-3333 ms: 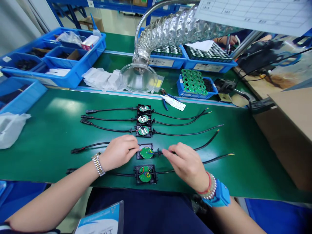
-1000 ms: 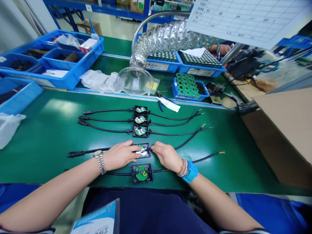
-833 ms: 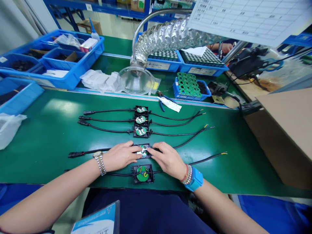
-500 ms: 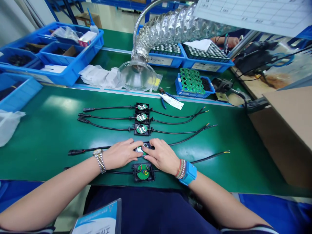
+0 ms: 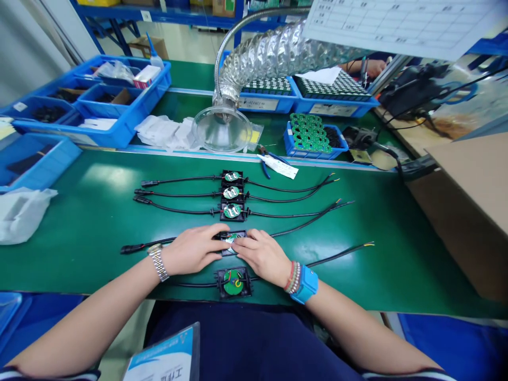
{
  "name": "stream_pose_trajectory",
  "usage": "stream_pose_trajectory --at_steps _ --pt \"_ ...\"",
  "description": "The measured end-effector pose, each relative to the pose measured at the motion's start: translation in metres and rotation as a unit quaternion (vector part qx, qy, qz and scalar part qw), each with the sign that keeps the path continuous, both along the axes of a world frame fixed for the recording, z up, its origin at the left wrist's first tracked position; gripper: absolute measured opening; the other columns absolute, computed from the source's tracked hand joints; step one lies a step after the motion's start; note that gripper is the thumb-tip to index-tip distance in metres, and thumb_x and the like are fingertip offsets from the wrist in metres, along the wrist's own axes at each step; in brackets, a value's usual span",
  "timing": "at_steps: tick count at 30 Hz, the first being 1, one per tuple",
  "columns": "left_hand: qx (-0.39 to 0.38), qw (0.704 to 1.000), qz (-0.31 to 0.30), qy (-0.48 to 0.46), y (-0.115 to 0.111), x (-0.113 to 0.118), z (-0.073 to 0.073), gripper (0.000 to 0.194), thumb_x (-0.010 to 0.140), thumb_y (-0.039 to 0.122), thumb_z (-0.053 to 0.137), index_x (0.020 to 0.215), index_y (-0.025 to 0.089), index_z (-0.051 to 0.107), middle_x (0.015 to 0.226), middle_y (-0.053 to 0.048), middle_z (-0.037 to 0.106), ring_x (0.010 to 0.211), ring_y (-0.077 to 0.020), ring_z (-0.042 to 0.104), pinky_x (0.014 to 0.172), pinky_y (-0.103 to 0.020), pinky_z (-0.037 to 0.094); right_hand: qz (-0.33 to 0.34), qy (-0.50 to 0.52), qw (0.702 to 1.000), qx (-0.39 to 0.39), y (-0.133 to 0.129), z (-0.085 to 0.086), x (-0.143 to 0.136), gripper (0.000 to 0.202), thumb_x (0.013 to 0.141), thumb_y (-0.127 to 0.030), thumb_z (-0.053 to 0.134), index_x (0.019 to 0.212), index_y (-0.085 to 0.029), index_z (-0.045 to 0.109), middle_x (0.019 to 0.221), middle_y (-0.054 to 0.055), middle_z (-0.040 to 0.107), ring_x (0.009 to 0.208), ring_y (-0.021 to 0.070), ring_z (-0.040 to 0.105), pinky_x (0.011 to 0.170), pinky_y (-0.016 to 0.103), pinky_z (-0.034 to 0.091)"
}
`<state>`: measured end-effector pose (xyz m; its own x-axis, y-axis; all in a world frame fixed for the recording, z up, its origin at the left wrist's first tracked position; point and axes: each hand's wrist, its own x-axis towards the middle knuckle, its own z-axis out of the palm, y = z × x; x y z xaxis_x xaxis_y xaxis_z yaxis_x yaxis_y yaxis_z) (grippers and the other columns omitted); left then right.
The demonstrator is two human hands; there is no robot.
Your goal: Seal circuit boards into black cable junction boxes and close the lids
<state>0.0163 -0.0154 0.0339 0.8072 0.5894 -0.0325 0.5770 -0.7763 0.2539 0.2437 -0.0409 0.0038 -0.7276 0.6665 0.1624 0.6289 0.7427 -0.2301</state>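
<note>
Both hands meet over a small black plastic housing point(image 5: 228, 253) with a green circuit board point(image 5: 233, 238) inside. My left hand point(image 5: 194, 248) grips its left side, thumb and forefinger at the board's edge. Bunched over the right part are the fingers of my right hand point(image 5: 262, 255), pressing on the board and hiding some of it. Black cables leave the housing on both sides. Nearer to me lies another open housing point(image 5: 219, 290) whose round green board point(image 5: 233, 282) carries a yellow ring-shaped part. Beyond my hands, three similar housings with boards point(image 5: 232, 211) stand in a column, cables stretched left and right.
A clear fume hood point(image 5: 222, 129) on a silver duct overhangs the bench. Pliers point(image 5: 265, 165) and a white tube point(image 5: 280, 166) lie behind the housings. Blue bins point(image 5: 127, 119) stand at left, a bin of green boards point(image 5: 311, 133) at back right, a cardboard box point(image 5: 456, 211) at right. Another person's hand point(image 5: 375, 67) shows behind.
My right fingers have drawn closer together over the board, and my left fingers have shifted slightly left. The view has tilted and shifted a little; the other housings stay in place.
</note>
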Motion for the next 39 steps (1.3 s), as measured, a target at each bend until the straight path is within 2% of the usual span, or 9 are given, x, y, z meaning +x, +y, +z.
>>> stream_pose_trajectory --at_steps 5,13,17,22,24,27,31,34,39 --pt "-0.009 0.988 0.147 -0.043 -0.002 -0.009 -0.002 0.02 0.089 0.023 0.042 0.101 0.017 0.057 0.1 -0.005 0.061 0.088 -0.0154 0.059 0.077 -0.027 0.05 -0.013 0.019 1.0 0.002 -0.003 -0.004 -0.001 0.025 0.093 -0.026 0.041 0.109 -0.02 0.059 0.103 0.006 0.063 0.089 0.0193 0.042 0.073 0.032 0.037" --pt "0.017 0.987 0.157 0.007 -0.005 0.003 -0.004 0.019 0.088 0.021 0.042 0.094 0.017 0.06 0.087 -0.006 0.062 0.081 -0.0166 0.06 0.073 -0.027 0.048 -0.015 0.043 0.999 0.006 -0.003 -0.006 -0.002 0.023 0.091 -0.025 0.044 0.106 -0.02 0.06 0.103 0.007 0.062 0.089 0.0187 0.043 0.074 0.031 0.04" --pt "-0.082 0.983 0.162 0.031 0.003 0.003 0.004 0.029 0.092 0.027 0.034 0.084 0.016 0.06 0.081 -0.004 0.064 0.073 -0.0162 0.06 0.068 -0.027 0.045 -0.014 0.05 0.999 0.001 -0.003 -0.005 -0.002 0.023 0.091 -0.024 0.043 0.105 -0.019 0.06 0.103 0.006 0.062 0.089 0.0187 0.043 0.075 0.031 0.04" --pt "-0.253 0.951 0.179 0.016 0.013 0.01 0.014 0.035 0.091 0.03 0.035 0.07 0.017 0.059 0.065 0.001 0.063 0.061 -0.0117 0.056 0.06 -0.021 0.041 -0.011 0.058 0.998 -0.01 -0.002 -0.005 -0.001 0.024 0.092 -0.024 0.041 0.104 -0.019 0.06 0.103 0.005 0.062 0.088 0.019 0.042 0.077 0.031 0.04" --pt "-0.209 0.962 0.174 0.014 0.01 0.013 0.015 0.029 0.089 0.03 0.04 0.074 0.017 0.061 0.069 0.001 0.064 0.063 -0.0121 0.056 0.059 -0.021 0.04 -0.01 0.059 0.998 -0.013 -0.002 -0.005 -0.001 0.024 0.092 -0.024 0.04 0.104 -0.019 0.06 0.103 0.005 0.062 0.089 0.0188 0.042 0.077 0.031 0.04" --pt "-0.028 0.991 0.131 0.029 -0.001 0.014 0.011 0.023 0.088 0.027 0.044 0.079 0.017 0.063 0.073 -0.002 0.064 0.068 -0.0149 0.056 0.062 -0.025 0.038 -0.01 0.06 0.998 -0.014 -0.002 -0.006 -0.001 0.023 0.092 -0.025 0.04 0.104 -0.019 0.059 0.102 0.005 0.062 0.089 0.0185 0.042 0.077 0.031 0.039" --pt "0.14 0.988 0.051 0.033 -0.014 0.007 -0.003 0.021 0.088 0.019 0.042 0.083 0.017 0.063 0.071 -0.003 0.061 0.069 -0.0155 0.053 0.062 -0.028 0.037 -0.014 0.055 0.998 -0.02 -0.002 -0.004 -0.001 0.021 0.091 -0.024 0.042 0.104 -0.017 0.058 0.097 0.007 0.061 0.089 0.0188 0.042 0.077 0.031 0.039" --pt "0.155 0.987 0.047 -0.003 -0.016 0.001 -0.014 0.02 0.089 0.018 0.043 0.086 0.018 0.063 0.073 -0.003 0.061 0.068 -0.0142 0.052 0.063 -0.027 0.039 -0.02 0.044 0.998 -0.029 -0.002 -0.002 -0.002 0.026 0.091 -0.025 0.042 0.113 -0.017 0.054 0.092 0.007 0.06 0.085 0.0192 0.041 0.075 0.031 0.038" --pt "0.083 0.993 0.045 -0.066 -0.006 -0.004 -0.023 0.023 0.09 0.022 0.042 0.08 0.016 0.061 0.073 -0.002 0.061 0.071 -0.0127 0.053 0.065 -0.023 0.042 -0.02 0.011 0.999 -0.032 -0.003 0.003 -0.006 0.035 0.094 -0.024 0.036 0.127 -0.025 0.045 0.095 0.007 0.058 0.081 0.019 0.039 0.07 0.032 0.036"
